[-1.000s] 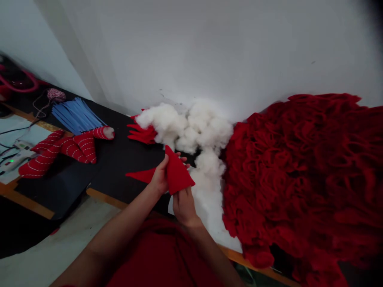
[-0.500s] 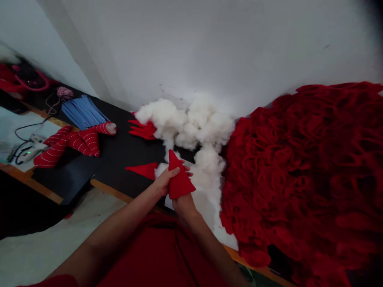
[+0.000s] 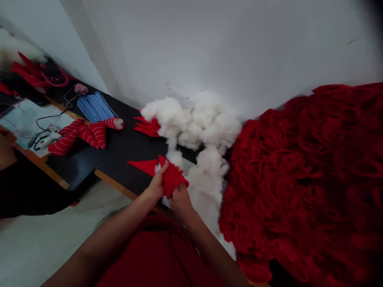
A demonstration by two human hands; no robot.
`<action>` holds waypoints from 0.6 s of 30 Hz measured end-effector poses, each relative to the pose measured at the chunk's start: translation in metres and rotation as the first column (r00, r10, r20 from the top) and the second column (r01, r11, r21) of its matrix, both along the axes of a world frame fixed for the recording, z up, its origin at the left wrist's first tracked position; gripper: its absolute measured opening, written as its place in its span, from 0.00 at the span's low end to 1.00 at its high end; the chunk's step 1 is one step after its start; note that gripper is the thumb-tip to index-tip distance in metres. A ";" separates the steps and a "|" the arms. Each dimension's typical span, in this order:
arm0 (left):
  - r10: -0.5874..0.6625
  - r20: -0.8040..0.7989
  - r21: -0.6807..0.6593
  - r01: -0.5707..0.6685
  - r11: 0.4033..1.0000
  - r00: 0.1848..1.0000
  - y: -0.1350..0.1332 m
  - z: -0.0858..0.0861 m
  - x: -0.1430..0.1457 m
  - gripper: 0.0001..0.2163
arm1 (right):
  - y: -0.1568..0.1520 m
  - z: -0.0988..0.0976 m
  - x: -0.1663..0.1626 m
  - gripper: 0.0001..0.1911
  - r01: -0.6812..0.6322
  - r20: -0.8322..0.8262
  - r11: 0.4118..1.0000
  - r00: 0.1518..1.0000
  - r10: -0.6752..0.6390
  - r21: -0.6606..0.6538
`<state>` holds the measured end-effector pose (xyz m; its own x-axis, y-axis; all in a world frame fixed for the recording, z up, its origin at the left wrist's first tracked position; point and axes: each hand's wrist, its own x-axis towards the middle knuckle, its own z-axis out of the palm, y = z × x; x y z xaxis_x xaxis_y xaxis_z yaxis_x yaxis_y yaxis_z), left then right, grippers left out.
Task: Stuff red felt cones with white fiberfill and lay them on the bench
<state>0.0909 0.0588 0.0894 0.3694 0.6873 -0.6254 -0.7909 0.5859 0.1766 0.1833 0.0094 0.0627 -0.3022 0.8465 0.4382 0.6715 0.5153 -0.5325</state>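
Beyond the held cone (image 3: 171, 179), white stuffing (image 3: 196, 124)

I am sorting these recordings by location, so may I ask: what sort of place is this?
Probably a sewing or craft workshop: a large heap of red cloth pieces, loose white stuffing and striped red padded shapes suggest it.

Black tabletop (image 3: 119, 148) under white fluff (image 3: 194, 126), blue strips (image 3: 96, 107), striped red pieces (image 3: 98, 133), heaped red cloth (image 3: 284, 179)

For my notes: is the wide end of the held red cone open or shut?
Open: the right hand reaches into the red cone there, which hides its fingertips.
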 end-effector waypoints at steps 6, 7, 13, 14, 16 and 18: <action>0.077 -0.087 -0.119 -0.088 0.989 0.993 -0.008 -0.007 -0.017 0.10 | -0.017 -0.004 -0.019 0.23 0.055 -0.110 0.998 0.992 -0.055 -0.006; 0.077 -0.090 -0.130 -0.088 0.988 0.993 -0.009 -0.009 -0.020 0.09 | -0.016 -0.002 -0.019 0.22 0.031 -0.138 0.999 0.990 -0.034 -0.025; 0.158 -0.197 -0.111 -0.182 0.977 0.968 0.009 -0.014 -0.066 0.10 | 0.029 -0.009 0.003 0.17 0.186 -0.281 0.966 0.931 -0.232 -0.181; 0.168 -0.212 -0.110 -0.194 0.975 0.963 0.014 -0.015 -0.075 0.10 | 0.042 -0.018 0.005 0.16 0.272 -0.259 0.935 0.908 -0.328 -0.229; 0.176 -0.211 -0.102 -0.201 0.974 0.962 0.023 -0.015 -0.089 0.10 | 0.070 -0.042 0.002 0.20 0.347 -0.158 0.883 0.898 -0.410 -0.316; 0.160 -0.183 -0.090 -0.179 0.980 0.970 0.029 -0.016 -0.098 0.10 | 0.095 -0.065 -0.005 0.23 0.343 -0.113 0.840 0.899 -0.423 -0.420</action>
<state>-0.0067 0.0873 0.0735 0.1320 0.6576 -0.7417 -0.8428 0.4684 0.2652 0.1787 0.1046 -0.0027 0.1384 0.9877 0.0735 0.6351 -0.0315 -0.7718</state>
